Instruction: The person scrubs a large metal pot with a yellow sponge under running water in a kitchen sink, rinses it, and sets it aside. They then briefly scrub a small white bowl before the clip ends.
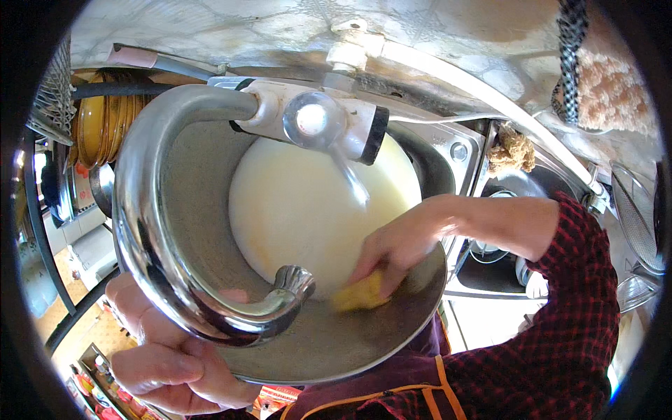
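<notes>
A large metal pot is tilted over the sink, its wide mouth facing me. Its round bottom looks pale cream, and the grey inner wall has a dull, speckled look. My right hand reaches inside, fingers closed on a yellow sponge pressed against the lower wall. The sponge is slightly blurred. At the lower left, my left hand grips the pot's rim, partly behind the faucet spout. The curved chrome spout passes in front of the pot's mouth.
A faucet body with a clear knob juts over the pot. A white pipe runs along the wall. To the right, a second basin holds dishes, with a golden scrubber behind. Amber plates stand left; a mesh strainer hangs right.
</notes>
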The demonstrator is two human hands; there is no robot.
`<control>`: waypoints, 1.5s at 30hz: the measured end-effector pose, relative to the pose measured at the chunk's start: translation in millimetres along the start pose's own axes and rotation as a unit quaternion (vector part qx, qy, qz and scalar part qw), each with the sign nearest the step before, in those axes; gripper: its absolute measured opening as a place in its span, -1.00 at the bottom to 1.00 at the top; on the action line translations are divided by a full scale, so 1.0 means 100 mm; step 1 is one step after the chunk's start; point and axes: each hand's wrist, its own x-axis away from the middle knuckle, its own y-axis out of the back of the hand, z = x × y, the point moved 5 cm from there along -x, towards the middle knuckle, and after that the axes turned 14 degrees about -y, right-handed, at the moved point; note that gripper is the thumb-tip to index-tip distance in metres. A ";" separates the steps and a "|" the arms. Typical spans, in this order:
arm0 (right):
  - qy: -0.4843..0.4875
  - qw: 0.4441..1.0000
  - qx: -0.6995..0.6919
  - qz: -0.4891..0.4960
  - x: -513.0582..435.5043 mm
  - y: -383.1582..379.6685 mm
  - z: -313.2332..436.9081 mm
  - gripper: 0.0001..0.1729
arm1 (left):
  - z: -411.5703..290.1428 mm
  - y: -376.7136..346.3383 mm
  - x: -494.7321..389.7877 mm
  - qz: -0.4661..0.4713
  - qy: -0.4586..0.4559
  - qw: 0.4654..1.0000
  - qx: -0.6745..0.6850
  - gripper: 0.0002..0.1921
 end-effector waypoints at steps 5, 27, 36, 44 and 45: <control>-0.089 0.939 -0.264 -0.202 0.14 0.49 -0.37 -0.46 | 0.02 0.05 0.05 -0.003 -0.023 0.998 -0.054 -0.81; -0.155 0.723 0.301 -0.602 0.59 0.80 -0.79 -0.75 | 0.04 -0.04 -0.13 0.029 -0.121 0.992 -0.035 -0.83; -0.030 0.804 0.143 -0.576 0.29 0.75 -0.39 -0.57 | 0.07 -0.05 -0.13 0.013 -0.184 0.983 0.004 -0.78; -0.133 0.835 -0.207 -0.491 0.61 0.22 0.21 -0.42 | 0.08 -0.10 -0.16 -0.066 -0.273 0.960 0.007 -0.77; -0.149 0.835 -0.172 -0.500 0.65 0.18 0.28 -0.42 | 0.09 -0.10 -0.16 -0.068 -0.275 0.959 0.005 -0.77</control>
